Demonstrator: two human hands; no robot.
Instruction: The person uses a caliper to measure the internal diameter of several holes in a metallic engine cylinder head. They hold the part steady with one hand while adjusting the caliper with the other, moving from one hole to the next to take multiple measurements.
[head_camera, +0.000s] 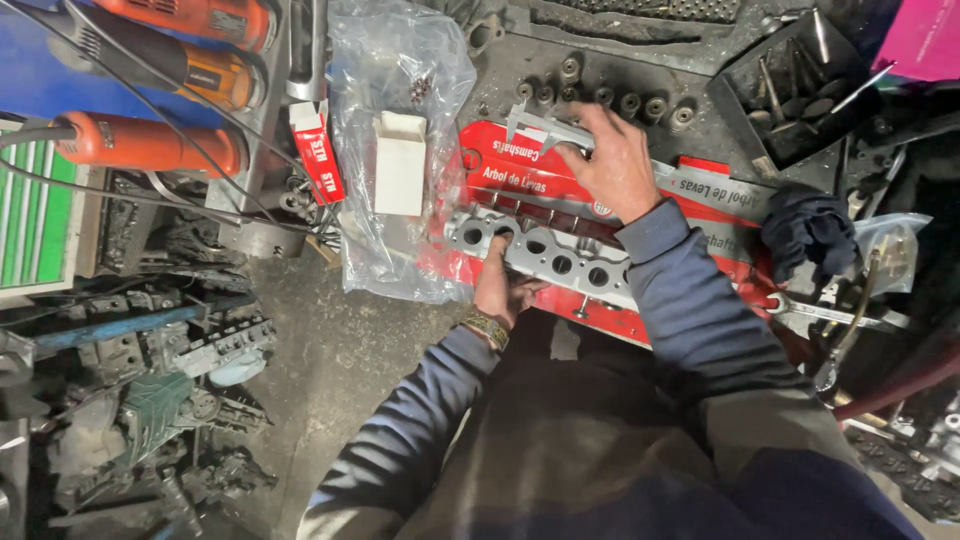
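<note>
Right hand (615, 165) gripping caliper (545, 128), left hand (500, 285) holding cylinder head (545, 250), black tray (790, 85) of tools

Crowded along the bench's (700, 130) far edge by valve parts (600, 98) and a black tray (790, 85). Blocked leftward by plastic bag (400, 150) and orange power tools (150, 145); open only on bare floor (340, 360) off the near-left corner.
</note>
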